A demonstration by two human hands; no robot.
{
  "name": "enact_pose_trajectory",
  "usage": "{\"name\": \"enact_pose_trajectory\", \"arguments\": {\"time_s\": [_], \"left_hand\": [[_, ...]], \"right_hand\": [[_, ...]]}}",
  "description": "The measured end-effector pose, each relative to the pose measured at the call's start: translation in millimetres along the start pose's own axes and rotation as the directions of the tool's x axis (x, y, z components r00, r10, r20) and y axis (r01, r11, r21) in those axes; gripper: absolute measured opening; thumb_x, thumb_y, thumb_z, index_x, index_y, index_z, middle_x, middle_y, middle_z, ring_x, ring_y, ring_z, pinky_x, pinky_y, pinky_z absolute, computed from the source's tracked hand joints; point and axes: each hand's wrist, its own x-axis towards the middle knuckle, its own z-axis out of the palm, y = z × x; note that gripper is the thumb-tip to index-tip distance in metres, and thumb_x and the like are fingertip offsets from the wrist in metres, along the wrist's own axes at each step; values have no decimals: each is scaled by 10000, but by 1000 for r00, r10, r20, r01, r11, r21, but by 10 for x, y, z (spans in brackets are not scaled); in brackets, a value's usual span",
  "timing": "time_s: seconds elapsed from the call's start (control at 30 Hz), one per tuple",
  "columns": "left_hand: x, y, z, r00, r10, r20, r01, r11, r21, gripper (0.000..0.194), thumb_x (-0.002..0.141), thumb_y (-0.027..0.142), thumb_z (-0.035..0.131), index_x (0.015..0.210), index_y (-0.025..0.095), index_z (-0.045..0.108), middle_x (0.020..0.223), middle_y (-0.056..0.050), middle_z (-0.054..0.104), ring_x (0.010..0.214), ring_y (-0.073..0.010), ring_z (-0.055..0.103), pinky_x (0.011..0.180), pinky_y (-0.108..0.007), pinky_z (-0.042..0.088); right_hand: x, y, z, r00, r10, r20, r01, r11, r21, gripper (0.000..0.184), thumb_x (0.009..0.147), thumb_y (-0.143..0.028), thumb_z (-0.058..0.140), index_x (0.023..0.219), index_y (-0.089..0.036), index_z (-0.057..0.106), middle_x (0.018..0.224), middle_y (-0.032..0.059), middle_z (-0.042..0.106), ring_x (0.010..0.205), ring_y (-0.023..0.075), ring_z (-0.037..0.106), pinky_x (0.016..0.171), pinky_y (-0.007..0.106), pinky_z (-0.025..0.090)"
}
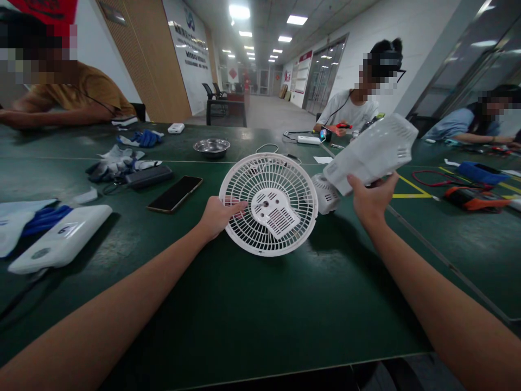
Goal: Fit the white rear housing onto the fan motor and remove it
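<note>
A round white fan grille (pixel 279 217) with a slotted centre plate is held up over the green table, gripped at its left edge by my left hand (pixel 217 217). The thumb lies across the bars and the fingers show through behind them. To the right, my right hand (pixel 372 198) grips the underside of a white fan base (pixel 372 149), which is tilted up to the right. Between the two parts sits a white motor housing (pixel 325 194) with vents, close to the base's lower end. Whether it joins the grille or the base I cannot tell.
On the left lie a black phone (pixel 175 194), a white power bank (pixel 61 239), gloves (pixel 116 163) and a dark case (pixel 149 176). A metal bowl (pixel 211 147) stands behind the grille. An orange multimeter (pixel 474 199) and a blue tray (pixel 482 172) lie right. Several people sit around the table.
</note>
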Motion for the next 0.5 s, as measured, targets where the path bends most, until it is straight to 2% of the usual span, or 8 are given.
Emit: {"name": "enact_pose_trajectory", "arguments": {"time_s": [0.07,0.13,0.27,0.5], "left_hand": [[3,-9,-12,1000,3,15,-3,1000,-2,225,722,325,866,818,165,741,774,-77,754,691,-241,733,769,-515,651],[2,-12,-21,1000,5,18,-5,1000,-4,239,718,334,871,826,162,745,782,-79,757,702,-242,735,769,-510,653],[-8,-4,-22,1000,9,18,-9,1000,0,231,723,334,866,818,161,746,773,-85,754,694,-244,731,764,-511,651],[-17,34,2,1000,-11,0,11,1000,18,193,737,297,848,818,155,746,783,-88,757,706,-242,732,753,-491,640]], "right_hand": [[-102,-97,61,1000,0,-17,0,1000,5,890,701,-502,759,1388,-191,287,1250,192,646,1099,340,678,905,487,538],[-184,-149,119,999,21,27,-20,999,-41,934,630,-508,816,1372,-186,348,1152,159,695,1039,348,691,907,499,530],[-231,-154,153,995,61,80,-52,993,-106,960,602,-536,831,1374,-171,393,1153,175,700,1023,359,684,917,521,514],[4,45,-63,999,26,-42,-29,997,-73,986,602,-487,846,1406,-177,366,1128,149,713,982,328,699,881,480,532]]}}
